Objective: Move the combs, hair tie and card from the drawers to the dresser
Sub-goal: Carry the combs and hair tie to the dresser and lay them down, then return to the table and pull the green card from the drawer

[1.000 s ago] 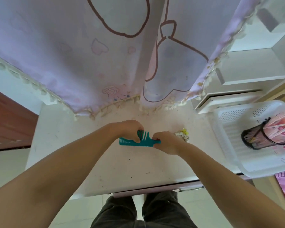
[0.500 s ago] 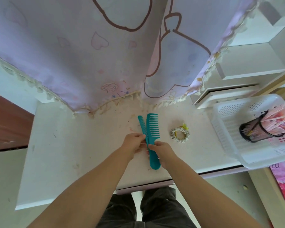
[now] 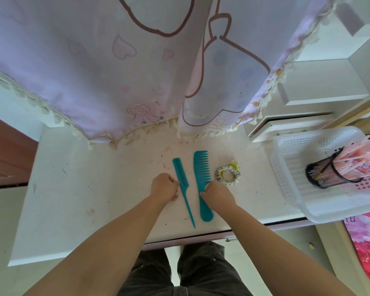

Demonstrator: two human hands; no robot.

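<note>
Two teal combs lie side by side on the white dresser top (image 3: 90, 189). The thin tail comb (image 3: 181, 175) is on the left, its point toward me. The wide-tooth comb (image 3: 201, 167) is on the right. My left hand (image 3: 165, 186) pinches the tail comb at the base of its teeth. My right hand (image 3: 219, 193) grips the wide-tooth comb where teeth meet handle. A pale scrunchie hair tie (image 3: 228, 175) with a yellow band lies just right of the combs, apart from my hands. No card is in view.
A lilac curtain (image 3: 137, 71) with a tasselled hem hangs over the back of the dresser. A white perforated basket (image 3: 291, 167) at the right holds a black mesh cup (image 3: 329, 174) of pink sticks. A closed drawer front (image 3: 188, 240) runs under the front edge.
The combs were held together crosswise, then turned lengthwise. Now they are spread apart and lie flat on the dresser, one under each hand.
</note>
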